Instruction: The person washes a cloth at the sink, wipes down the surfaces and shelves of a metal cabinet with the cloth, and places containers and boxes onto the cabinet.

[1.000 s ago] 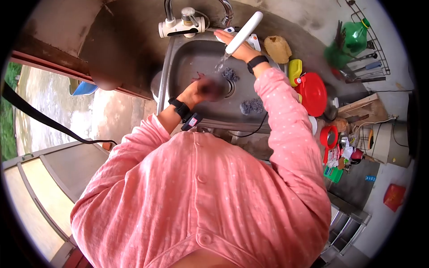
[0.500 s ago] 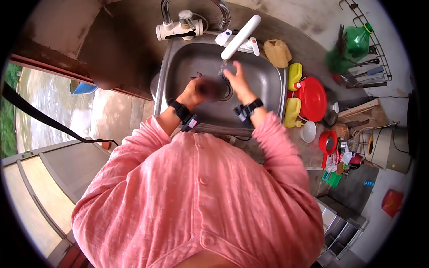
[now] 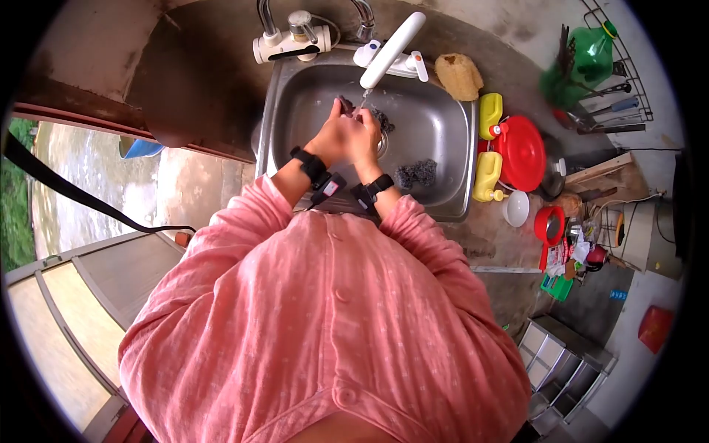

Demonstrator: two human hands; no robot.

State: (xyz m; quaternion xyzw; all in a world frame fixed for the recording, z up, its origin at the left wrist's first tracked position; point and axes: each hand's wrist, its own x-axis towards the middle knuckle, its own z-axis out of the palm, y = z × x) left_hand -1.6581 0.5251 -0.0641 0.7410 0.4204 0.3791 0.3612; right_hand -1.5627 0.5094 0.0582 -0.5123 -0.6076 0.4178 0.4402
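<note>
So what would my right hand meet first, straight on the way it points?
Your right hand would likely meet the water first, then perhaps the spout, though depth is unclear and it may pass underneath.

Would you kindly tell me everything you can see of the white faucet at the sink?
The white faucet has a long, straight, plastic-looking spout and a white base with two levers, one bearing a reddish mark. It stands at the far edge of the sink, spout slanting toward the person. It is running: a thin stream falls from the tip toward the left hand and right hand, neither touching it.
</note>
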